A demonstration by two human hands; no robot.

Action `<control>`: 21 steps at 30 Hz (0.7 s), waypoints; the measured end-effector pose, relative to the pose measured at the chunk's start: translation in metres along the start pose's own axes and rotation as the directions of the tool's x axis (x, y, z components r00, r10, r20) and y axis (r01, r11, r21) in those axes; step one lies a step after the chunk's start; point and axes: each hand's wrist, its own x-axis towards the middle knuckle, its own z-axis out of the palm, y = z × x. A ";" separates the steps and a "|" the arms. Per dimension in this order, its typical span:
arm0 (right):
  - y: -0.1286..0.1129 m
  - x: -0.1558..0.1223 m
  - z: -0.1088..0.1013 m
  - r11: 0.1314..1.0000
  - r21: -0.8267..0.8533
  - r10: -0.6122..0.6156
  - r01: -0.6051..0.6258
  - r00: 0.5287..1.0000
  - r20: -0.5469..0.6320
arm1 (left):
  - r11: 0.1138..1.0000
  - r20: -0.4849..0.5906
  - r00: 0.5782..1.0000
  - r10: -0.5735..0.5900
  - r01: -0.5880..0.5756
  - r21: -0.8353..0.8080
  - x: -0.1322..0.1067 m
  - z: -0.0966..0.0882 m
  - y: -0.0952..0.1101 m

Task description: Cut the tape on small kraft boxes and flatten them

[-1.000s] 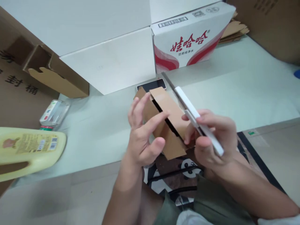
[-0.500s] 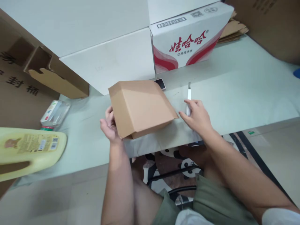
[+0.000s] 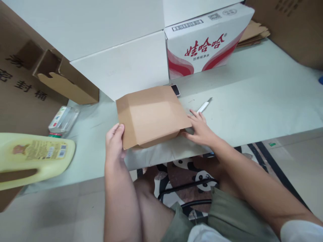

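Note:
A brown cardboard box (image 3: 156,112) lies tilted in front of me at the table's near edge, its folded panels facing up. My left hand (image 3: 114,139) is closed on the box's left flap, thumb on top and the other fingers below. At the right corner of the box is my right hand (image 3: 199,129), open, with its fingers stretched out along the edge and the thumb low beside it. Just beyond those fingers a white utility knife (image 3: 204,107) rests on the table with its blade out; part of its handle is hidden by my hand.
White cartons (image 3: 121,64) and a red-and-white water carton (image 3: 199,50) stand along the back of the table (image 3: 252,97). On the left are a yellow jug (image 3: 50,161), a clear bottle (image 3: 64,119) and an open cardboard box (image 3: 73,89). A small dark-screened device (image 3: 175,90) lies behind the held box.
My right hand has moved left from the knife to the box's corner, leaving the knife turned slantwise. My left hand has shifted its hold so the thumb is on the flap.

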 end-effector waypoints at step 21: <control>-0.022 -0.007 0.008 0.787 0.608 0.114 0.105 0.944 -0.310 | 0.998 -0.092 0.994 0.059 -0.062 -0.028 0.000 0.009 -0.007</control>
